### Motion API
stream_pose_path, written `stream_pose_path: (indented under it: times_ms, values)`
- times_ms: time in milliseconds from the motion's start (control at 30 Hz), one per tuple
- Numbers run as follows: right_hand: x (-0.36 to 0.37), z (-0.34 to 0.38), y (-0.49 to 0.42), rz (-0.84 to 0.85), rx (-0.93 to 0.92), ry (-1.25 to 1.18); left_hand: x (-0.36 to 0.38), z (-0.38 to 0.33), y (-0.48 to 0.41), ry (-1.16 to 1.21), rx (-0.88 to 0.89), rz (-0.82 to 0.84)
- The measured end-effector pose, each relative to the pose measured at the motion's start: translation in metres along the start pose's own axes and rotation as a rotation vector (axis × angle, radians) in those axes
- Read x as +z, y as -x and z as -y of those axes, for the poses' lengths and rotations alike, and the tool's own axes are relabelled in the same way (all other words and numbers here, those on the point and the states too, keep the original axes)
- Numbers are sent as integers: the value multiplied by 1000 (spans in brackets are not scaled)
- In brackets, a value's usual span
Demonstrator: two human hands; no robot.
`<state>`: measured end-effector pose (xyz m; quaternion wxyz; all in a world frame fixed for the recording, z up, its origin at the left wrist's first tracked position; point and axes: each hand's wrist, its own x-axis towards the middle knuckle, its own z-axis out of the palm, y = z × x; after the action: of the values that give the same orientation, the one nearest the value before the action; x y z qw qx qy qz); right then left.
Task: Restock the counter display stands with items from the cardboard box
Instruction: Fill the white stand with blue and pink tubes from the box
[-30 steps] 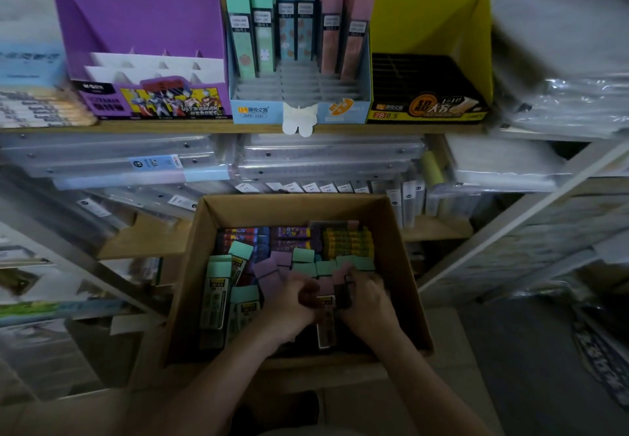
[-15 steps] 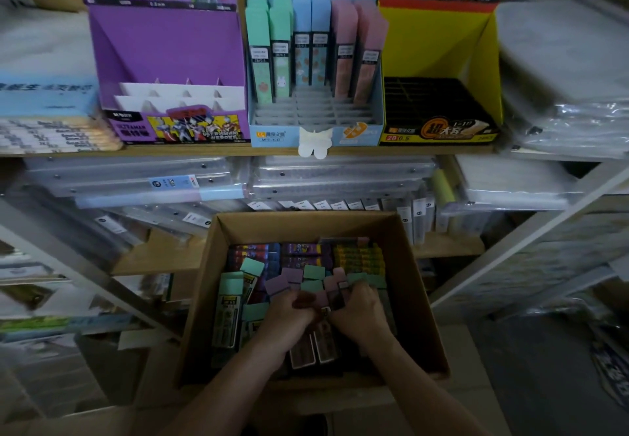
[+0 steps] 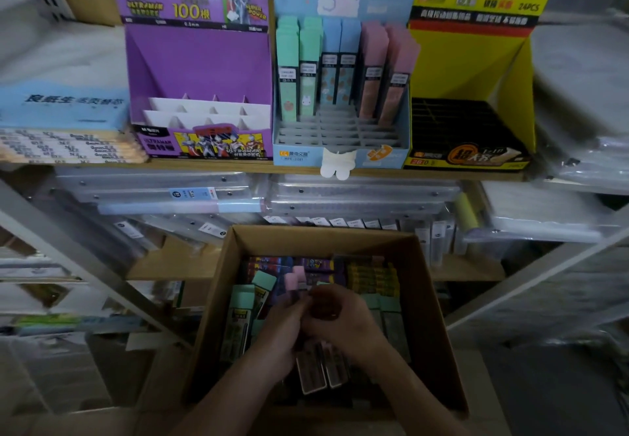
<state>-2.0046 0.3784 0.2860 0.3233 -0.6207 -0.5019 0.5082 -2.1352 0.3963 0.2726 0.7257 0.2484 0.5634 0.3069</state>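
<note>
At 6 o'clock in the view, a cardboard box (image 3: 432, 299) is sitting open-topped below the shelves, and both hands are meeting over its middle. The left hand (image 3: 282, 326) is curling its fingers round a bundle of slim cases (image 3: 316, 371) from the 9 o'clock side. The right hand (image 3: 343, 316) is closing over the same bundle from 3 o'clock, fingers bent and pressed together across it. 2 lower ends of the bundle are poking out beneath the palms toward 6 o'clock, and pink caps (image 3: 297, 277) are showing just above the knuckles. I cannot tell how many pieces the hands are gripping.

Green cases (image 3: 240, 319) are lying in the box at 9 o'clock of the hands, and yellow packs (image 3: 371, 275) are lying at 1 o'clock of them.

On the wooden shelf (image 3: 238, 164) at 12 o'clock, 3 stands are standing side by side and touching. A purple display stand (image 3: 197, 61) is sitting at 11 o'clock, and a blue display stand (image 3: 340, 153) at 12 o'clock is carrying green, blue and pink cases upright in its back rows. A yellow display stand (image 3: 476, 61) is sitting at 1 o'clock. Clear plastic folders (image 3: 340, 193) are lying stacked between the shelf and the box.
</note>
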Motion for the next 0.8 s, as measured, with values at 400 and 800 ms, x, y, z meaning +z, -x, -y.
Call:
stream_pose_path:
  times_ms: [400, 800]
  values:
    - [-62, -12, -53, -457, 212, 287, -41, -14, 1, 116, 52, -176]
    - [-36, -17, -69, -597, 250, 29, -49, -12, 18, 147, 37, -190]
